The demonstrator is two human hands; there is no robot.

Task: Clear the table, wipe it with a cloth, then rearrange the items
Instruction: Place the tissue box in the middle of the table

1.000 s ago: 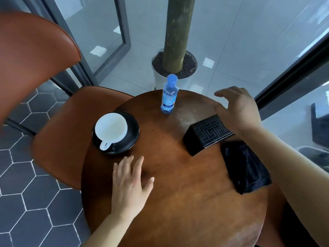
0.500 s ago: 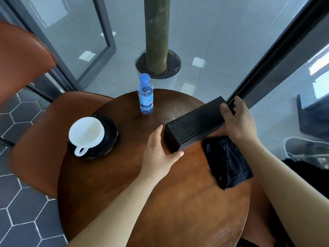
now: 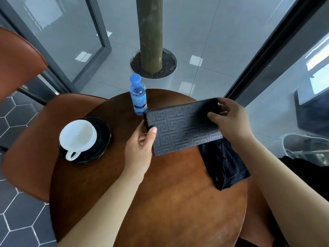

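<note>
A long black box (image 3: 181,127) with a maze pattern hangs above the round brown table (image 3: 160,202), held at both ends. My left hand (image 3: 140,148) grips its near left end, thumb on top. My right hand (image 3: 229,122) grips its far right end. Under the box's right part a dark cloth (image 3: 224,164) lies on the table near the right rim. A small water bottle (image 3: 138,95) with a blue cap stands upright at the far edge. A white cup (image 3: 78,138) sits on a black saucer (image 3: 101,139) at the left.
An orange-brown chair (image 3: 35,131) stands against the table's left side. Beyond the table a potted tree trunk (image 3: 151,32) rises from a white planter. Glass panels with dark frames (image 3: 267,50) run along the right and far left.
Both hands closed on the black box and lifted it off the table, tilting its patterned top toward me. Earlier my left hand lay flat on the table. The camera view shifted.
</note>
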